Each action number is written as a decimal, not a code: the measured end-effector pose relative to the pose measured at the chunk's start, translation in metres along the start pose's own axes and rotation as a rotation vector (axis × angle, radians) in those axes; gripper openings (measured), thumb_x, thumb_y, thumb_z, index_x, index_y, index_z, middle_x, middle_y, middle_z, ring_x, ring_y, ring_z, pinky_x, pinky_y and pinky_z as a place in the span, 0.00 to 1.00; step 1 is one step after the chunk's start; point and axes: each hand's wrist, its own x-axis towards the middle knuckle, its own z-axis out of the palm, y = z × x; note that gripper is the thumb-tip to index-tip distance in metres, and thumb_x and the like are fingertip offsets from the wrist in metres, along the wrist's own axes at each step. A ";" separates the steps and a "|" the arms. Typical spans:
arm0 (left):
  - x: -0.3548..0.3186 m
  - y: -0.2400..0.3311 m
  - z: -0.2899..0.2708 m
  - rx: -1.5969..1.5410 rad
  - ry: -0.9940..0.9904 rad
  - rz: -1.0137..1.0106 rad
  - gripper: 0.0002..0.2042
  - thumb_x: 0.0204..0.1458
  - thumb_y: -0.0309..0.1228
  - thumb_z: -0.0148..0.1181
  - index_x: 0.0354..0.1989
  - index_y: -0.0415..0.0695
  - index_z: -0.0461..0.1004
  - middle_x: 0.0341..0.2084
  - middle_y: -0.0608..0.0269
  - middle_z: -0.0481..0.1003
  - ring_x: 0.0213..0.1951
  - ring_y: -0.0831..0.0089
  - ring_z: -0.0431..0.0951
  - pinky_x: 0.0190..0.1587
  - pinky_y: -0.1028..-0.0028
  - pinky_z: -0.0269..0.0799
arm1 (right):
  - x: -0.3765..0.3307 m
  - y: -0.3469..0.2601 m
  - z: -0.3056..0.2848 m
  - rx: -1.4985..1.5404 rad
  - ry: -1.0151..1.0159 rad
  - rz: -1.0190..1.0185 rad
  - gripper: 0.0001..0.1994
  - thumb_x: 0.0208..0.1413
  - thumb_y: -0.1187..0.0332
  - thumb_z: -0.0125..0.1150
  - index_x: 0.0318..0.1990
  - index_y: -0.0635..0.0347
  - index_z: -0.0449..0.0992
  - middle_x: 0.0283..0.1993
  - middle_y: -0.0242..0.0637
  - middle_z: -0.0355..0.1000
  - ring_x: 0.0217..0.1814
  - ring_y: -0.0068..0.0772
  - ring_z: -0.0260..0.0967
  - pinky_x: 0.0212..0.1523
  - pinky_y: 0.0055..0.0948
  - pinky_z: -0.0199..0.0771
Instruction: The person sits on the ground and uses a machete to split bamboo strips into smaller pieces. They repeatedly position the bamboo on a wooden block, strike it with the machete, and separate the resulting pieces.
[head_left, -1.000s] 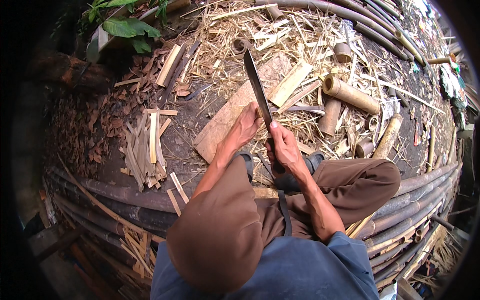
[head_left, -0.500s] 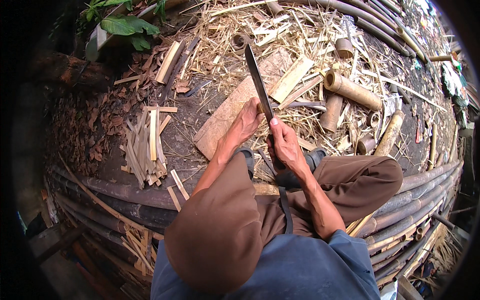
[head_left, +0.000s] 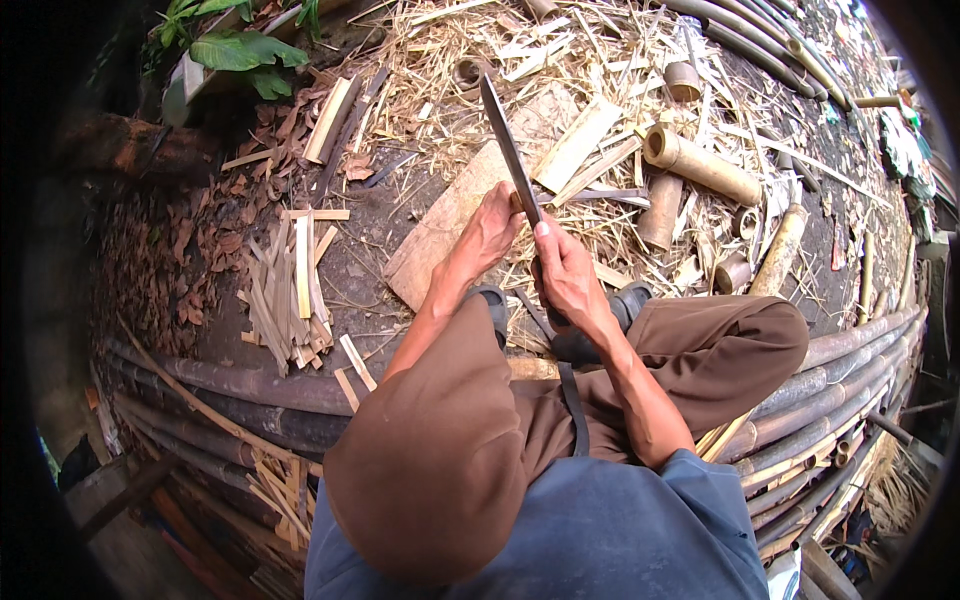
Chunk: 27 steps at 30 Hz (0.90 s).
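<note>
My right hand (head_left: pixel 568 272) is closed round the handle of a machete (head_left: pixel 508 140). Its long dark blade points away from me and leans slightly left. My left hand (head_left: pixel 486 230) is closed on a small bamboo piece (head_left: pixel 517 202), of which only the end shows beside the blade; the fingers hide the rest. The piece lies against or very near the blade; I cannot tell which. Under and beyond the hands a flat wooden board (head_left: pixel 425 250) lies aslant on the ground. Split bamboo slats (head_left: pixel 578 145) rest on the board's far right part.
Thin split strips (head_left: pixel 270 305) lie heaped on the left. Cut bamboo tubes (head_left: pixel 703 168) lie to the right among pale shavings (head_left: pixel 440 65). Long bamboo poles (head_left: pixel 250 385) run beside and behind my legs. A leafy plant (head_left: pixel 245 48) stands at the far left.
The view has shifted slightly. Both hands keep their grips, and the machete and bamboo piece stay in nearly the same place between them.
</note>
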 end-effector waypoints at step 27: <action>-0.036 -0.013 -0.015 0.019 0.235 -0.277 0.45 0.49 0.29 0.62 0.70 0.32 0.38 0.64 0.34 0.54 0.67 0.46 0.55 0.69 0.62 0.47 | 0.004 -0.038 0.008 -0.233 0.037 -0.205 0.22 0.67 0.61 0.45 0.67 0.52 0.61 0.21 0.54 0.67 0.22 0.36 0.67 0.31 0.34 0.68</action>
